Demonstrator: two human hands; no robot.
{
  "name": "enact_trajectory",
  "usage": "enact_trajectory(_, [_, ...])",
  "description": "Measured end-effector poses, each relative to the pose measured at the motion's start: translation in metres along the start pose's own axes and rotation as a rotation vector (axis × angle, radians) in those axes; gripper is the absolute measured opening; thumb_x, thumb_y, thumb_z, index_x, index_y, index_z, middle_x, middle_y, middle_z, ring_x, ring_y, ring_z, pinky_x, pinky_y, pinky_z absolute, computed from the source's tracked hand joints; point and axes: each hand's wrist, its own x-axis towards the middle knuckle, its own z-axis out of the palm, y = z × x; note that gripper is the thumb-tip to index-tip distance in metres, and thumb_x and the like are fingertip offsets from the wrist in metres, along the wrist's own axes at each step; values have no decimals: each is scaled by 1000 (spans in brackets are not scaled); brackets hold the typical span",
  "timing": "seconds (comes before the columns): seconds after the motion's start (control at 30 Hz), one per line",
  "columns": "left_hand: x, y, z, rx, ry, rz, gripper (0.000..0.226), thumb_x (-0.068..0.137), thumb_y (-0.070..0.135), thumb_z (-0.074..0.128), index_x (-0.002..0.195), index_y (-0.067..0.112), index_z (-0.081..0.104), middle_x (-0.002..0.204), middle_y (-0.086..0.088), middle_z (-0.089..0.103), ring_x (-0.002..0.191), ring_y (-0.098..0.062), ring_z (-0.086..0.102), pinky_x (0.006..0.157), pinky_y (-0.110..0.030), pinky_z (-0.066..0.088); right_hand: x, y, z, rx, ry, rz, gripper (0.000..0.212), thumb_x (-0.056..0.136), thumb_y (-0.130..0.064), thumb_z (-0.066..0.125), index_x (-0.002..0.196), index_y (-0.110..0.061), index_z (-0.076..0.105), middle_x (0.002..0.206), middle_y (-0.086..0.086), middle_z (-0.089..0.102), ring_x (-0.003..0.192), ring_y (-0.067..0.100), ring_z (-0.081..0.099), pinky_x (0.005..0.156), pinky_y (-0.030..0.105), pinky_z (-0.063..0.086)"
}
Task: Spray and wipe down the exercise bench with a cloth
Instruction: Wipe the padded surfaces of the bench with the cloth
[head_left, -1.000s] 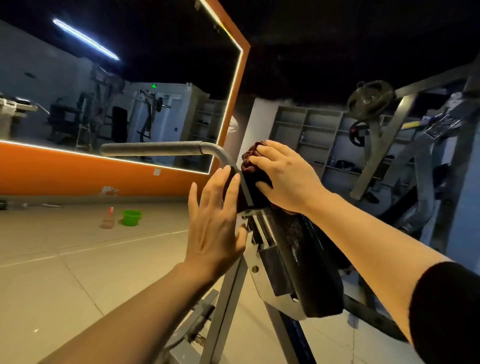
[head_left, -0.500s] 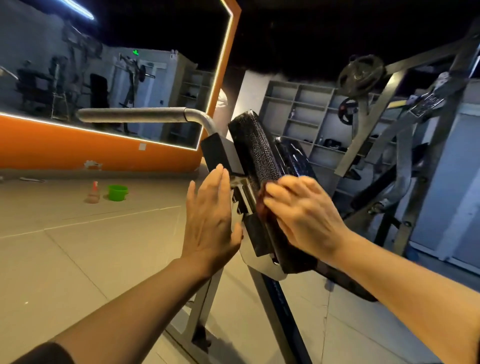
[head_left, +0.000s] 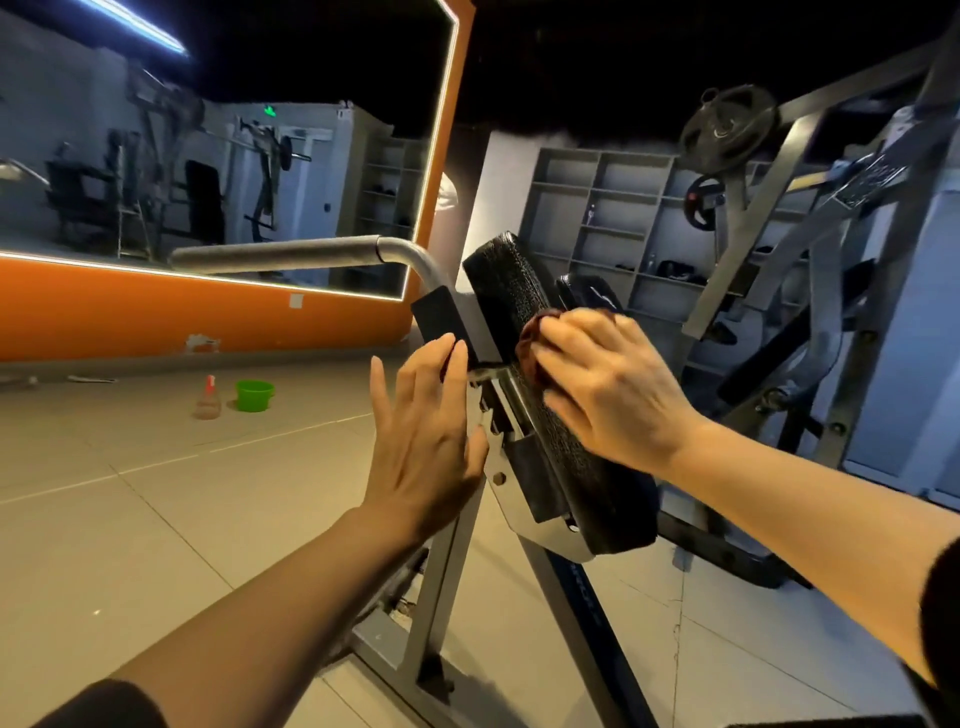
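Observation:
The bench's black padded backrest (head_left: 511, 291) stands steeply tilted on a grey steel frame (head_left: 447, 566). My right hand (head_left: 608, 389) presses a dark red cloth (head_left: 535, 343) against the pad's side, about halfway down; most of the cloth is hidden under my palm. With straight fingers, my left hand (head_left: 426, 441) lies flat against the frame's black bracket (head_left: 447, 322) behind the pad. A spray bottle (head_left: 208, 400) with a red top stands far off on the floor at the left.
A green tub (head_left: 254, 395) sits beside the spray bottle. A grey padded bar (head_left: 280, 254) juts left from the frame. A wall mirror with an orange border fills the left. Weight machines (head_left: 810, 291) with plates and grey shelving stand close on the right.
My right hand swept the cloth from the top of the pad down its side, then came partway back up. My left hand stayed flat on the bracket. The view shifted.

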Motion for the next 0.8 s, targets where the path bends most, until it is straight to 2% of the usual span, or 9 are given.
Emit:
enact_trajectory(0.1, [23, -11, -10, -38, 23, -37, 73, 85, 46, 42, 144, 4, 37, 146, -18, 37, 137, -30, 30, 113, -64, 13, -5, 7, -3, -58, -125, -276, 38, 93, -22, 47, 126, -12, 62, 135, 9, 56, 125, 30, 49, 98, 44, 43])
enact_trajectory(0.23, [49, -11, -12, -75, -20, -32, 86, 82, 56, 46, 148, 4, 28, 149, -15, 32, 141, -29, 27, 115, -61, 8, 51, 11, -3, -77, -24, 39, 32, 85, -18, 57, 113, -9, 67, 123, 11, 60, 113, 32, 53, 84, 43, 44])
enact_trajectory(0.33, [60, -14, -12, -72, -70, -18, 94, 81, 53, 62, 150, 4, 22, 150, -13, 32, 141, -28, 28, 115, -60, 6, 68, 6, 10, -132, -17, -199, 27, 89, -19, 52, 108, -11, 68, 116, 9, 61, 105, 27, 54, 81, 39, 44])
enact_trajectory(0.37, [63, -16, -13, -66, -80, -20, 95, 81, 54, 64, 150, 5, 22, 149, -11, 34, 140, -27, 30, 115, -60, 5, 73, 10, 11, -144, -2, -192, 26, 88, -19, 53, 106, -11, 69, 113, 9, 63, 102, 27, 56, 79, 38, 45])
enact_trajectory(0.47, [68, -20, -15, -75, -71, -22, 87, 78, 58, 60, 144, 11, 31, 136, -6, 48, 128, -24, 43, 115, -60, 8, 89, 13, 13, -83, 113, 67, 25, 84, -19, 64, 104, -7, 70, 108, 13, 66, 98, 31, 58, 75, 41, 47])
enact_trajectory(0.57, [69, -20, -16, -112, -42, -24, 70, 76, 56, 61, 131, 18, 40, 120, 0, 54, 115, -20, 49, 114, -60, 19, 98, 7, 23, -118, 104, -80, 20, 87, -20, 60, 102, -9, 68, 107, 10, 64, 97, 29, 56, 77, 40, 45])
enact_trajectory(0.6, [70, -21, -16, -122, -39, -28, 67, 75, 56, 61, 128, 19, 41, 117, 1, 54, 112, -18, 50, 114, -59, 21, 103, 10, 23, -126, 109, -65, 20, 86, -20, 62, 101, -9, 68, 106, 11, 64, 97, 29, 57, 76, 40, 46])
enact_trajectory(0.7, [72, -22, -17, -124, -42, -28, 64, 74, 58, 60, 124, 21, 44, 113, 3, 54, 108, -17, 50, 113, -58, 23, 116, 10, 20, -72, 161, 200, 28, 80, -21, 72, 103, -5, 70, 104, 14, 66, 96, 34, 59, 76, 43, 49])
enact_trajectory(0.8, [73, -23, -18, -133, -52, -37, 60, 75, 60, 58, 121, 24, 44, 110, 5, 52, 105, -15, 49, 113, -57, 23, 119, 2, 28, -96, 128, 6, 25, 80, -21, 71, 101, -7, 71, 103, 12, 66, 96, 32, 59, 78, 43, 49])
